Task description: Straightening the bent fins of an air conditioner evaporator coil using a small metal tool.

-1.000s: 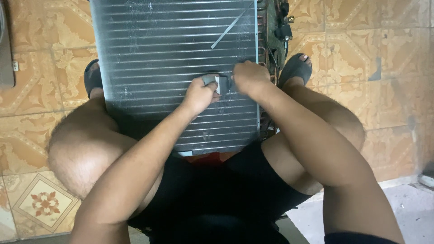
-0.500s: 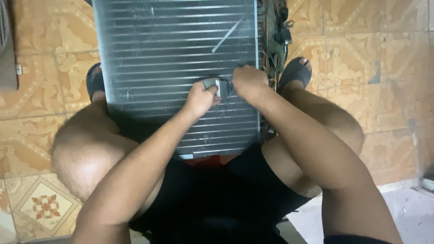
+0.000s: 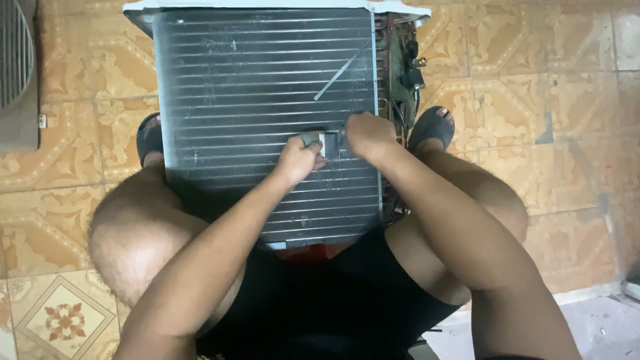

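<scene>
At the far left edge, part of a grey grilled appliance (image 3: 17,73) is standing on the patterned tile floor (image 3: 80,87). Next to it, the person's left foot in a dark sandal (image 3: 149,137) is resting on the tiles, just beside the left edge of a finned metal coil (image 3: 267,80), which is lying flat between the person's knees and filling the middle of the view. A white frame (image 3: 267,5) is running along its far edge, and a thin bent streak is crossing the fins toward the upper right.

The left hand (image 3: 298,160) is reaching in from below and pressing on the coil near its centre, its fingers (image 3: 313,152) curling tightly around the left end of a small grey comb-like tool (image 3: 322,142). The tool is sitting on the fins, right between the two hands. The right hand (image 3: 369,132) is touching the tool's right end, its fingers folding down over it in a closed grip, so that much of the tool is being hidden.

To the right of the coil, copper tubing and dark wiring (image 3: 400,67) are showing along its side. Just beyond, the right foot in another dark sandal (image 3: 432,127) is planted on the floor, and at the lower right corner a paler strip of concrete floor (image 3: 600,327) is beginning.
</scene>
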